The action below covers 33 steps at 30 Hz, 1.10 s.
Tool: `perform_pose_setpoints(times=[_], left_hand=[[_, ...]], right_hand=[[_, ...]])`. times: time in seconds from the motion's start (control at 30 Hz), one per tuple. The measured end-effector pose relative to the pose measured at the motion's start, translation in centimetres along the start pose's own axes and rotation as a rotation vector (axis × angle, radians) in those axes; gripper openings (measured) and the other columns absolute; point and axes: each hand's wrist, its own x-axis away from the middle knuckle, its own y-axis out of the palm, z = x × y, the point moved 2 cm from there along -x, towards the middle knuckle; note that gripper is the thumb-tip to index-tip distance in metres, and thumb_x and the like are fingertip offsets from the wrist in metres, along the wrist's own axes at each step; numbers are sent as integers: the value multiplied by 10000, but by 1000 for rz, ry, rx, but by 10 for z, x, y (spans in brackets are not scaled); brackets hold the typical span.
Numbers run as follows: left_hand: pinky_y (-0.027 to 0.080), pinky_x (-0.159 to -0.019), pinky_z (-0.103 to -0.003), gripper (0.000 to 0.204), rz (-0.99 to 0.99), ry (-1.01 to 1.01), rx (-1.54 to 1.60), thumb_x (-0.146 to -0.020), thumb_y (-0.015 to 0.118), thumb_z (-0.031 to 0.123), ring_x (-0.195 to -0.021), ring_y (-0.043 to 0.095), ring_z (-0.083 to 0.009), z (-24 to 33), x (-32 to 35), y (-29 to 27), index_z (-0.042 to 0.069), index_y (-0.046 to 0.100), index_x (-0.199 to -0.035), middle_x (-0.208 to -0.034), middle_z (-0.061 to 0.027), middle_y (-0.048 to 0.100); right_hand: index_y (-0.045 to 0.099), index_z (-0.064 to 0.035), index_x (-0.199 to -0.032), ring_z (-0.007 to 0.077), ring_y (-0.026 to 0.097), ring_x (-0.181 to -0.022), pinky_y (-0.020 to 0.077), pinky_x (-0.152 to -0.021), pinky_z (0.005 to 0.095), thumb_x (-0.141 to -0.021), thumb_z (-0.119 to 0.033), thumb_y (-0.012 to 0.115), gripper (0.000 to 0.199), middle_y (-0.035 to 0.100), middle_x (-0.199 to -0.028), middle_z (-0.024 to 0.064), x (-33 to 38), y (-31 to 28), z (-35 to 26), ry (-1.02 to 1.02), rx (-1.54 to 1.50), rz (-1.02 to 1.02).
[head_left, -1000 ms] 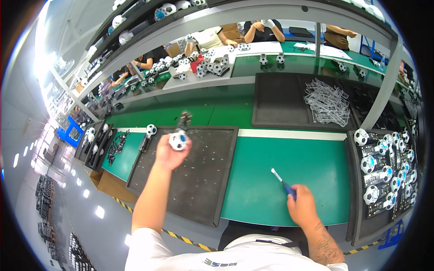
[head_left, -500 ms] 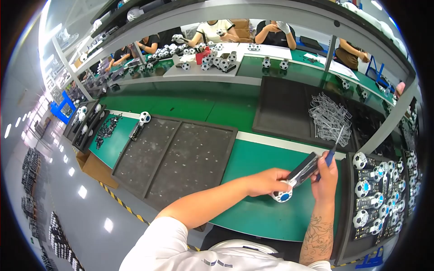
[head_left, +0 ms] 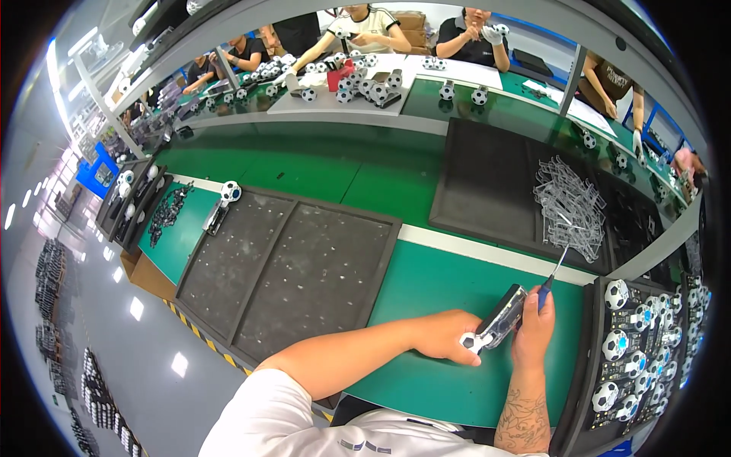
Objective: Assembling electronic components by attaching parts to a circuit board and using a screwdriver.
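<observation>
Over the green worktop, my left hand (head_left: 448, 335) is closed on the ball end of a device with a black-and-white soccer-ball head and a dark, partly clear body (head_left: 500, 314). The body tilts up and to the right. My right hand (head_left: 534, 329) is wrapped around the blue handle of a screwdriver (head_left: 544, 295), whose shaft points up and away. Its fingers are beside the device's far end; whether they also press on it I cannot tell. The screwdriver's tip lies in front of a heap of clear plastic parts (head_left: 569, 206) in a black tray.
A black divided tray (head_left: 312, 263) lies to the left, with a similar soccer-ball device (head_left: 228, 194) at its far corner and small black parts (head_left: 169, 213) beyond. At the right stands a tray of soccer-ball units (head_left: 615, 346). Co-workers sit across the green line, behind a grey shelf post (head_left: 572, 80).
The device has turned: its blue-marked ball face no longer shows, and more of the clear body does. Both hands have moved slightly down, and the screwdriver still points up and away.
</observation>
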Motion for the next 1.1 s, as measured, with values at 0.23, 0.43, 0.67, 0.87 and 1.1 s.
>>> perform_pose_setpoints(times=[0.23, 0.43, 0.67, 0.87, 1.1], left_hand=[[572, -837, -292, 419, 493, 139, 676, -910, 770, 75, -934, 687, -175, -15, 0, -27, 21, 619, -1297, -1107, -95, 707], [566, -891, -331, 473, 614, 229, 706, -921, 769, 88, -1020, 671, -209, -6, 13, -63, 25, 574, -1348, -1194, -141, 678], [539, -950, -351, 494, 640, 260, 618, -929, 780, 112, -1052, 655, -214, -25, 9, -62, 34, 553, -1361, -1189, -150, 670], [523, -907, -304, 492, 613, 266, 621, -942, 773, 124, -987, 631, -172, -26, 5, -55, -4, 538, -1354, -1124, -115, 659], [532, -919, -321, 506, 623, 188, 439, -919, 800, 131, -1002, 644, -178, -28, 7, -51, 17, 561, -1350, -1154, -117, 671]], right_hand=[[576, -40, -1345, 77, 490, -621, 413, -550, 223, -1044, -154, 533, 325, 589, -836, 8, 28, 22, -11, -96, 220, -155], [607, -12, -1353, 129, 567, -627, 482, -597, 250, -985, -87, 577, 377, 664, -819, 56, 43, 36, -11, -206, 428, -381], [675, -12, -1274, 168, 610, -621, 510, -616, 279, -944, -60, 615, 339, 707, -785, 72, 44, 41, -24, -197, 524, -382], [697, -22, -1254, 185, 611, -616, 507, -611, 297, -934, -62, 632, 329, 718, -797, 74, 40, 41, -14, -258, 588, -389], [706, -42, -1246, 246, 652, -669, 528, -645, 333, -929, -83, 652, 324, 752, -885, 101, 47, 43, -17, -285, 672, -345]])
